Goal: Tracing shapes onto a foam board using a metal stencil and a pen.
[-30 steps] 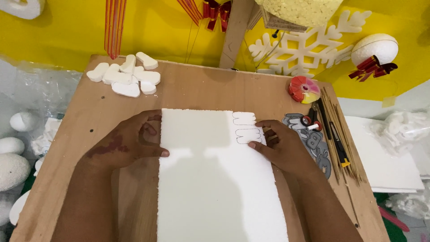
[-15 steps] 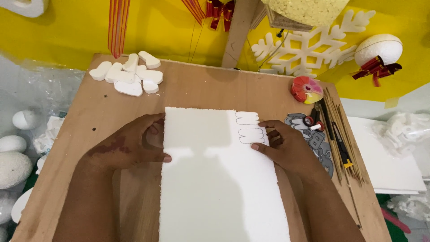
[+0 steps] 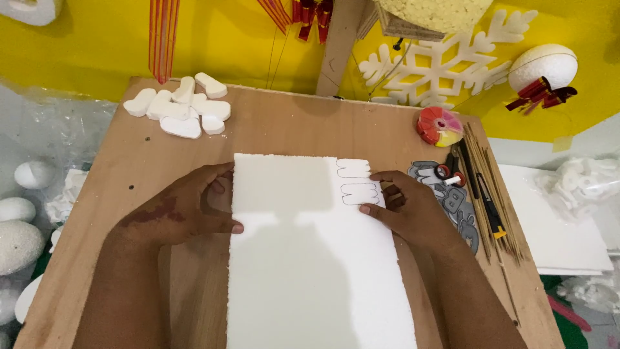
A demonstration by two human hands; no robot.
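Observation:
A long white foam sheet (image 3: 310, 258) lies flat on a brown wooden board (image 3: 278, 129), running toward me. Two outlined shapes (image 3: 356, 182) are drawn and partly cut at its far right corner. My left hand (image 3: 184, 210) grips the sheet's left edge, fingers curled around it. At the right edge my right hand (image 3: 407, 210) presses down with its fingertips beside the outlined shapes.
A pile of small white foam cut-outs (image 3: 181, 106) sits at the board's far left. A red-yellow tape roll (image 3: 439, 126), thin sticks and cutter tools (image 3: 484, 194) lie along the right edge. Foam balls (image 3: 19, 213) lie off the board at left, and a foam snowflake (image 3: 445, 61) leans on the yellow wall.
The foam sheet and both hands keep nearly the same place; the view has only shifted slightly.

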